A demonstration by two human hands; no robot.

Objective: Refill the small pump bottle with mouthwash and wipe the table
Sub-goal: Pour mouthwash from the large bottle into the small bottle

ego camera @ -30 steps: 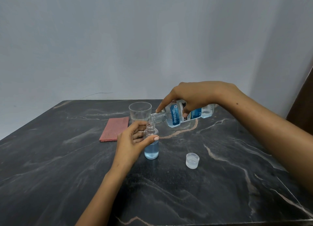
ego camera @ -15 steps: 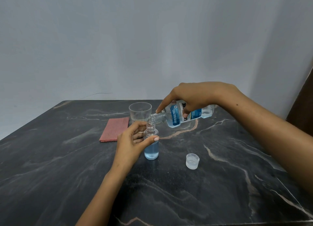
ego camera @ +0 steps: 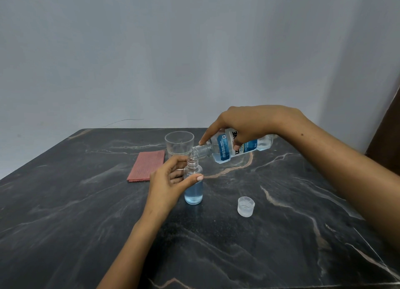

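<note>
Half-full small bottle (ego camera: 193,189) under tipped mouthwash bottle (ego camera: 231,148).

— What stands at the back of the table?
— A clear glass (ego camera: 179,145), upright, near the far edge, with a little clear liquid at the bottom

— And nearer the front?
— A small see-through cap (ego camera: 245,207), sitting on the dark stone with its open side up, well apart from the glass

— Behind it all?
— A plain pale wall (ego camera: 151,50), and a dark brown strip (ego camera: 389,128) at the right edge
</note>
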